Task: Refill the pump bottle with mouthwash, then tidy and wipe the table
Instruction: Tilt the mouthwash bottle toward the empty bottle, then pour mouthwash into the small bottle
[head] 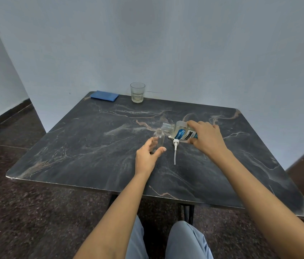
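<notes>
Pump bottle (159, 137) stood upright, uncapped, near table centre, small and clear, apparently empty. Mouthwash bottle (181, 133) was tipped nearly level at its 2 o'clock, open neck (166, 127) just above and beside the small bottle's mouth. Step in hand judged as the pour: to do it well, line the wide neck right over the narrow mouth, tilt slowly so the stream stays thin, and keep the small bottle pinned down, since it looked light and easy to knock; the mismatch in openings made a spill likely. No liquid stream could be made out. Left hand (148, 153) was half open, thumb and fingers curved around the pump bottle's lower part; it seemed to touch the base, firm grip could not be told. Right hand (206, 137) was closed around the mouthwash bottle's body, fingers over the top, thumb under the label. Pump head with its tube (175, 149) lay flat on the table (72, 146) at the pump bottle's 4 o'clock, just beside it, under the mouthwash bottle. Further out, a glass (137, 92) stood at 12 o'clock by the far edge, and a folded blue cloth (104, 95) at 11 o'clock, well apart from the hands.
</notes>
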A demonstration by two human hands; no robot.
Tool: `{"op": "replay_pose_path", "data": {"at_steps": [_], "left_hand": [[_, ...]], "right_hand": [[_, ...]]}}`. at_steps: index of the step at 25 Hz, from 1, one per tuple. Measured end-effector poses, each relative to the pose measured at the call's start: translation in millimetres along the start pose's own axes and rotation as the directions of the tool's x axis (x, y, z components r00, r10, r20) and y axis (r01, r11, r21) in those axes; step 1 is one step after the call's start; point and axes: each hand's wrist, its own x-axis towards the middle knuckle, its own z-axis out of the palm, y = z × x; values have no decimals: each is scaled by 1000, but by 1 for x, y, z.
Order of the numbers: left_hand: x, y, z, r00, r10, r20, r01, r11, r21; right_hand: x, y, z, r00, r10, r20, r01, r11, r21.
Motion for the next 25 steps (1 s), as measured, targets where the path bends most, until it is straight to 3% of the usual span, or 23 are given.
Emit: {"op": "replay_pose_path", "data": {"at_steps": [25], "left_hand": [[2,-4,1,1000,2,-4,-2,1000,-13]], "right_hand": [[3,-1,-6,1000,-19,4,19,997,-69]]}}
